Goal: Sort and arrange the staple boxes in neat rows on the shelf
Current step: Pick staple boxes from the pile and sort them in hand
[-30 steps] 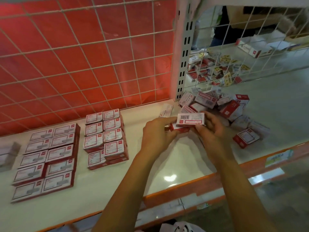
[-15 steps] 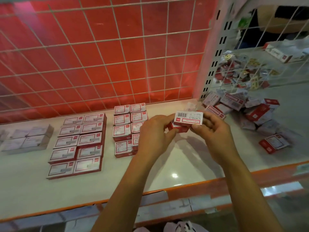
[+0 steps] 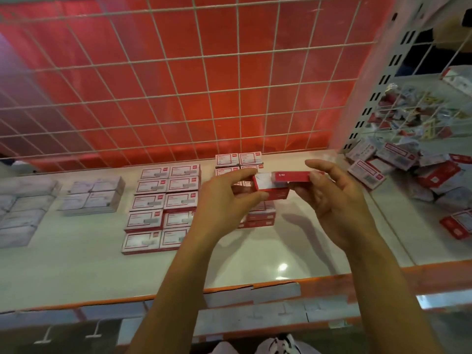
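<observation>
Both forearms (image 3: 173,290) are seen bare right up from the bottom edge, with no sleeve reaching them. The left hand (image 3: 224,200) and the right hand (image 3: 332,200) are shown bare as well. And down low, a white shoe (image 3: 283,344) with dark lacing is glimpsed.

A white wire grid (image 3: 231,108) fronts a red sheet (image 3: 158,80), with a slotted white post (image 3: 362,93) at right and white shoes (image 3: 281,345) below.

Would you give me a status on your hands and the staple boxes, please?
Both busy: left hand and right hand grip small red-and-white cardboard staple boxes over white shelf. Sorted rows at left, loose pile at right. Nothing blocking.
</observation>
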Action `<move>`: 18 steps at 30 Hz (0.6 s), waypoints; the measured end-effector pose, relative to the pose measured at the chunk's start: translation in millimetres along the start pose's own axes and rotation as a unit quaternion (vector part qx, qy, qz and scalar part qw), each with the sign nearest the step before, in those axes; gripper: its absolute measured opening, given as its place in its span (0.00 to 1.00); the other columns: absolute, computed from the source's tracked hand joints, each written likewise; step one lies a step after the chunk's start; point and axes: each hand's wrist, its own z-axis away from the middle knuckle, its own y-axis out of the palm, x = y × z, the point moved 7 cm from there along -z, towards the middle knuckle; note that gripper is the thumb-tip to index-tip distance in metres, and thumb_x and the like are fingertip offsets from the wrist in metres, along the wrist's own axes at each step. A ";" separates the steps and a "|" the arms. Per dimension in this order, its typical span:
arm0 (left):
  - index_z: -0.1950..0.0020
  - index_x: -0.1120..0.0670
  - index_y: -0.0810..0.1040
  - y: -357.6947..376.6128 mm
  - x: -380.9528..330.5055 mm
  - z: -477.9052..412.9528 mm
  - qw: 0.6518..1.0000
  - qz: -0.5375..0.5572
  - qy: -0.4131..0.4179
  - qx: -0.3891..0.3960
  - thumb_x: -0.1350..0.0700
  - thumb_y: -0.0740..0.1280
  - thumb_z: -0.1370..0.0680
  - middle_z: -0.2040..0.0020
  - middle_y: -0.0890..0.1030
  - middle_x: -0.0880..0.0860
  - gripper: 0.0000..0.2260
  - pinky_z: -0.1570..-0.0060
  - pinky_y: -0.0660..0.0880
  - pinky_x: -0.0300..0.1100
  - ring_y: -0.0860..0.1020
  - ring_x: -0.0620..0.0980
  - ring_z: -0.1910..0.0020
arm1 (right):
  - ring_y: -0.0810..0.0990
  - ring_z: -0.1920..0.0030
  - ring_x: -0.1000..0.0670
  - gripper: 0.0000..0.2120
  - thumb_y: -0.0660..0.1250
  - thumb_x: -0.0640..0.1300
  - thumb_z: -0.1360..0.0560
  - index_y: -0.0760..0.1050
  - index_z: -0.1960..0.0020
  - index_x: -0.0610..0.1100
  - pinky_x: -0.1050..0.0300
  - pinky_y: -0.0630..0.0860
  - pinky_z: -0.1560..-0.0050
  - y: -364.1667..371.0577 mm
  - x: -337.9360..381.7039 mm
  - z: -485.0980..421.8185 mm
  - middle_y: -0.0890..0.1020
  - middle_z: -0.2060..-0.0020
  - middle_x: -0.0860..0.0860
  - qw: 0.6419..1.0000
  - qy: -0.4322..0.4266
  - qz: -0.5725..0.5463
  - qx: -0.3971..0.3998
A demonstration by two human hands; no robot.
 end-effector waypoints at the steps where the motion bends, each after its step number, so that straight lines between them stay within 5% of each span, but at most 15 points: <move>1: 0.34 0.46 0.75 -6.5 3.8 1.8 1.000 0.014 -0.004 -0.001 0.54 0.74 0.28 0.39 0.80 0.48 0.23 0.46 0.79 0.50 0.81 0.47 0.46 | 0.83 0.49 0.48 0.19 0.68 0.51 0.35 0.75 0.46 0.45 0.62 0.79 0.52 6.6 -0.8 1.4 0.84 0.54 0.48 1.000 -0.002 -0.001 0.005; 8: 0.37 0.49 0.77 -44.8 24.7 12.8 0.997 0.073 -0.007 0.009 0.59 0.73 0.28 0.42 0.80 0.48 0.21 0.53 0.81 0.42 0.81 0.41 0.52 | 0.84 0.52 0.48 0.15 0.63 0.53 0.30 0.78 0.50 0.46 0.62 0.81 0.56 42.8 -16.2 9.5 0.85 0.53 0.48 0.999 0.030 0.013 -0.019; 12: 0.38 0.49 0.78 -61.5 36.6 18.1 0.997 0.070 -0.002 0.016 0.60 0.74 0.29 0.49 0.81 0.43 0.21 0.57 0.80 0.34 0.81 0.36 0.55 | 0.84 0.60 0.49 0.12 0.61 0.53 0.24 0.79 0.54 0.47 0.63 0.79 0.70 56.1 -29.6 15.6 0.85 0.60 0.50 0.996 0.063 0.031 -0.062; 18: 0.46 0.43 0.78 -72.9 50.3 24.8 0.997 0.070 0.008 0.038 0.63 0.74 0.29 0.58 0.81 0.34 0.19 0.63 0.76 0.30 0.81 0.35 0.58 | 0.84 0.63 0.50 0.11 0.63 0.49 0.23 0.80 0.50 0.44 0.64 0.79 0.69 68.6 -38.4 17.8 0.85 0.59 0.48 0.992 0.070 0.072 -0.072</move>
